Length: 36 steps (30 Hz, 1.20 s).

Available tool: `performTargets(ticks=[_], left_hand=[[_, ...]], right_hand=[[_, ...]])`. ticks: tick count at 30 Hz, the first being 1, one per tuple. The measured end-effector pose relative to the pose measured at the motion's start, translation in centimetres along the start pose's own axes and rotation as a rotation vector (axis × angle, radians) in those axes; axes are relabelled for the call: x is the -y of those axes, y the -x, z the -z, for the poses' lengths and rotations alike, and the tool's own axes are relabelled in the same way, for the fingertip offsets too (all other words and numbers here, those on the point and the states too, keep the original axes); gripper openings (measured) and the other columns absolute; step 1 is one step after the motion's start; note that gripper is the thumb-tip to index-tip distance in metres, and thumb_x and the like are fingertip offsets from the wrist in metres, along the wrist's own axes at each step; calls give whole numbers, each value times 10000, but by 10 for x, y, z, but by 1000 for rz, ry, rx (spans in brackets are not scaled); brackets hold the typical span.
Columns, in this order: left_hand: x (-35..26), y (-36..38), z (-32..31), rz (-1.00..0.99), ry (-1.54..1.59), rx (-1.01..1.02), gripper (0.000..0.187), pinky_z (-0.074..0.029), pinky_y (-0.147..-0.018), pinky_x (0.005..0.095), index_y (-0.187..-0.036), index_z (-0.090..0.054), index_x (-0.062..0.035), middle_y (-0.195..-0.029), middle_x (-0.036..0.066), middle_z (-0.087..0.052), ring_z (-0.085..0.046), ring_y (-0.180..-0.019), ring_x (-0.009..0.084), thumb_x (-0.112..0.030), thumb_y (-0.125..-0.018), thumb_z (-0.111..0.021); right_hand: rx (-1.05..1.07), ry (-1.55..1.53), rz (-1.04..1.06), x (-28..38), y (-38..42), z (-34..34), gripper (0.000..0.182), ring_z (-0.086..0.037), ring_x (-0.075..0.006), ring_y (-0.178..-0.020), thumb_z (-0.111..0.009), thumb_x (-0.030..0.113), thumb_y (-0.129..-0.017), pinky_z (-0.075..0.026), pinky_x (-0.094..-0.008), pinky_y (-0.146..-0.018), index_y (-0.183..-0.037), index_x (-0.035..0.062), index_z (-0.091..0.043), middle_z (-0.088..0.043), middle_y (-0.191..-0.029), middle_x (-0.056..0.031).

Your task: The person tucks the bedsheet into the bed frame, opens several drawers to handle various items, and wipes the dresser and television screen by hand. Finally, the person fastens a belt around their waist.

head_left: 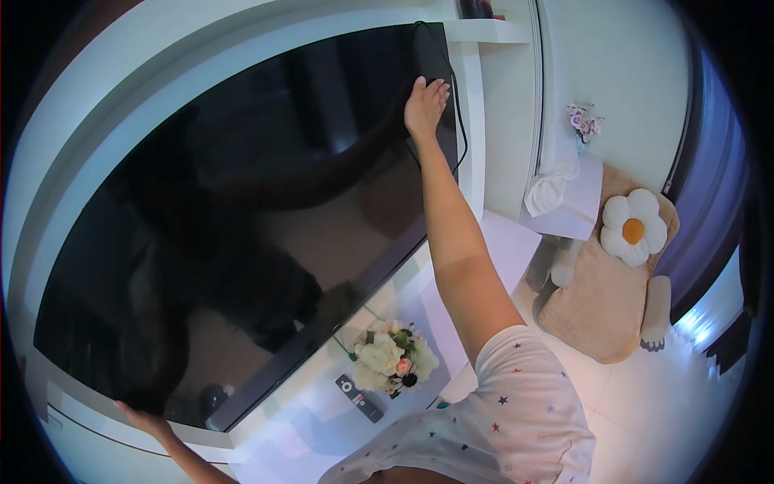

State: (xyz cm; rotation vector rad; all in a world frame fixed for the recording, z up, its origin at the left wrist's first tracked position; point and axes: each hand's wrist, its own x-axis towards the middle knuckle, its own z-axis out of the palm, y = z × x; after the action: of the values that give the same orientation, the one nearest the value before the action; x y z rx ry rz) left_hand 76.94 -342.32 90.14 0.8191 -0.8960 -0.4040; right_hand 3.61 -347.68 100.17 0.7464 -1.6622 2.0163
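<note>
A large black television [266, 185] fills the left and middle of the view, tilted by the camera, its dark screen reflecting the surroundings. My right hand [427, 109] lies against the screen near its right edge, palm toward the glass and fingers stretched out. A thin black cable [462, 121] loops along that edge, partly behind my wrist. At the television's opposite end, my left hand [143, 419] touches the lower corner area with extended fingers, some of them hidden. Neither hand is wrapped around a separate object.
Below the screen, a white stand [314, 440] bears a black remote control [359, 398] and a flower bouquet [395, 355]. White shelving [488, 31] borders the television. Rightward are a side table [576, 198] with pink flowers [584, 123] and a beige seat [592, 310] with a flower-shaped cushion [614, 214].
</note>
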Motion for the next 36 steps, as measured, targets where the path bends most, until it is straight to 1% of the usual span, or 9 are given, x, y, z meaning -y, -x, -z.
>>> performTargets(ticks=[1, 3, 5, 7, 15, 22, 27, 33, 36], left_hand=[[-3, 3, -1, 25, -11, 7, 761, -285, -1048, 402, -1350, -308, 69, -1402, 185, -323, -362, -1260, 316, -540, -904, -404], [-5, 7, 1, -132, -276, -49, 770, -253, -1067, 401, -1375, -272, 53, -1424, 190, -291, -331, -1285, 317, -560, -914, -347], [-19, 16, -10, 71, -105, -15, 766, -218, -1081, 393, -1379, -261, 53, -1429, 190, -282, -314, -1294, 312, -555, -919, -337], [-14, 12, -4, 50, -115, -25, 791, -202, -1086, 395, -1380, -260, 51, -1432, 186, -281, -296, -1305, 308, -571, -903, -365], [-13, 10, 2, 83, -98, 66, 795, -191, -1090, 410, -1392, -238, 34, -1450, 185, -241, -273, -1318, 309, -574, -896, -372], [-5, 4, 6, -15, -134, 8, 744, -154, -1108, 407, -1405, -203, 25, -1462, 186, -200, -238, -1330, 317, -522, -924, -352], [-28, 27, -20, 39, -68, 55, 730, -123, -1115, 402, -1417, -173, 12, -1481, 166, -157, -183, -1353, 295, -498, -929, -359], [-20, 19, -13, -33, -129, 56, 722, -157, -1111, 387, -1405, -196, 31, -1467, 171, -199, -233, -1333, 300, -490, -932, -356], [-34, 37, -32, 6, -91, 61, 751, -155, -1110, 386, -1401, -194, 41, -1464, 176, -201, -241, -1329, 306, -515, -922, -357]], right_hand=[[-22, 14, -53, 3, -5, -3, 686, -132, -412, -1353, -334, 397, -939, -86, -455, -1108, -1359, -123, -183, -158, -1433, -311], [-59, 40, 180, 21, -2, -15, 717, -141, -410, -1353, -388, 419, -915, -95, -477, -1102, -1343, -132, -220, -164, -1427, -321], [-43, 74, 622, 64, 21, -9, 705, -163, -413, -1346, -428, 423, -897, -122, -496, -1093, -1346, -96, -263, -189, -1430, -300], [107, 23, 942, 97, 38, 9, 665, -208, -419, -1331, -431, 423, -894, -152, -497, -1086, -1351, -44, -308, -231, -1427, -273], [-122, -16, 322, -9, 16, -6, 579, -223, -412, -1326, -339, 360, -939, -149, -467, -1094, -1341, -56, -324, -279, -1407, -271], [-52, 11, -271, -128, 102, 12, 630, -167, -394, -1348, -225, 371, -964, -117, -439, -1105, -1346, -129, -231, -225, -1423, -285], [-54, 80, -549, -135, 154, 16, 658, -146, -426, -1343, -202, 397, -965, -108, -462, -1101, -1346, -140, -212, -188, -1420, -317], [30, 102, 352, 45, 183, 8, 638, -150, -412, -1351, -410, 315, -902, -96, -472, -1108, -1349, -109, -244, -169, -1438, -296], [435, -128, 675, 122, 233, 38, 759, -224, -448, -1305, -515, 416, -783, -149, -510, -1088, -1287, -117, -320, -246, -1380, -330]])
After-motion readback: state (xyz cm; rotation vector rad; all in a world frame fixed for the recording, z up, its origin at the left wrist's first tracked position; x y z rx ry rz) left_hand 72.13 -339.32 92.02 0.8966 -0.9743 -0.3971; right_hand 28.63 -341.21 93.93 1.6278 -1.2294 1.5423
